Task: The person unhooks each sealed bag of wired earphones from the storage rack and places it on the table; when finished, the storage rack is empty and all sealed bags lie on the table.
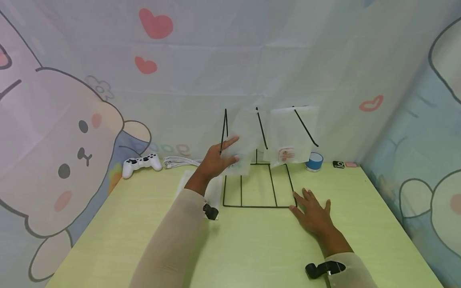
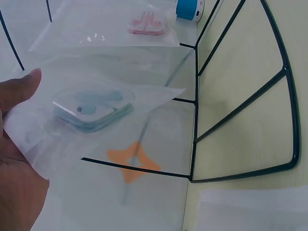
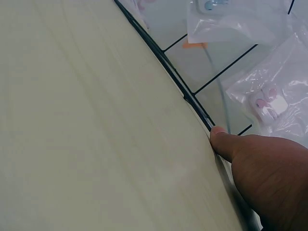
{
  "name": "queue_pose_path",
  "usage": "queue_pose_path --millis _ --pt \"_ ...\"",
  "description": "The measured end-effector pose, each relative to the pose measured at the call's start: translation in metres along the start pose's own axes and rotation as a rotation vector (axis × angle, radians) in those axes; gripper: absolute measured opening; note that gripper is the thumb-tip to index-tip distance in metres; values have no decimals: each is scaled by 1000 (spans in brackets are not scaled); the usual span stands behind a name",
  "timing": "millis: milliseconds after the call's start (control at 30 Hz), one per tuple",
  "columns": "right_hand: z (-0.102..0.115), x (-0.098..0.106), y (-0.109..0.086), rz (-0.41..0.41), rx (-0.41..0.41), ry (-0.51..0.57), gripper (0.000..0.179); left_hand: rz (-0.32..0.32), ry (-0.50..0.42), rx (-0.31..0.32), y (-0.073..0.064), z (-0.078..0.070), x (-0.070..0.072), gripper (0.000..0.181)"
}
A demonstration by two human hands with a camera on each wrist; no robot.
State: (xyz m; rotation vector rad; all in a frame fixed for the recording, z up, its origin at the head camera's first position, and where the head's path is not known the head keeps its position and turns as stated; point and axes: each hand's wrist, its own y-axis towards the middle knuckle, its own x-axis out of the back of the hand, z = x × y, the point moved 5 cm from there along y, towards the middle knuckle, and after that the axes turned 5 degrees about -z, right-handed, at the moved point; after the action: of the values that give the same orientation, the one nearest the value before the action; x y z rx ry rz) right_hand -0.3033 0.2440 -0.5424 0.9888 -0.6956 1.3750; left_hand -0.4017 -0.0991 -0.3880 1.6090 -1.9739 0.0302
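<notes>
A black wire rack stands on the table with several slanted arms at its top. My left hand touches a clear bag holding a flat pale-blue item; index finger and thumb are spread apart beside it. In the left wrist view the bag's edge lies against the palm, and some fingers are hidden. Another clear bag with a pink item hangs at the right arm. My right hand rests at the front right corner of the rack's base, fingers spread and thumb touching the wire.
Along the back of the table lie a white game controller, a coiled white cable, a blue-and-white cylinder, a small black device and a pink one. A white sheet-like piece lies under my left forearm.
</notes>
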Motion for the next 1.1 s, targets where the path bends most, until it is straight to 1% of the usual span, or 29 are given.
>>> queue_pose_path --millis 133,300,467,633,800,933,1100 --pt "1 1 1 0 1 -5 69 11 7 1 -3 1 2 78" --pt "1 1 2 -2 4 -7 69 23 35 -22 -9 -2 7 82" --pt "2 2 2 -6 15 -5 68 27 31 -21 -15 -8 13 81" --pt "2 3 1 -8 15 -1 69 30 30 -28 -18 -12 17 78" --pt "1 4 1 -6 11 -1 69 39 25 -56 -23 -15 17 77" --pt "2 3 1 -4 7 8 69 61 26 -77 -29 -18 16 76" --pt "1 2 0 -1 5 10 69 62 40 -88 -36 -20 15 76"
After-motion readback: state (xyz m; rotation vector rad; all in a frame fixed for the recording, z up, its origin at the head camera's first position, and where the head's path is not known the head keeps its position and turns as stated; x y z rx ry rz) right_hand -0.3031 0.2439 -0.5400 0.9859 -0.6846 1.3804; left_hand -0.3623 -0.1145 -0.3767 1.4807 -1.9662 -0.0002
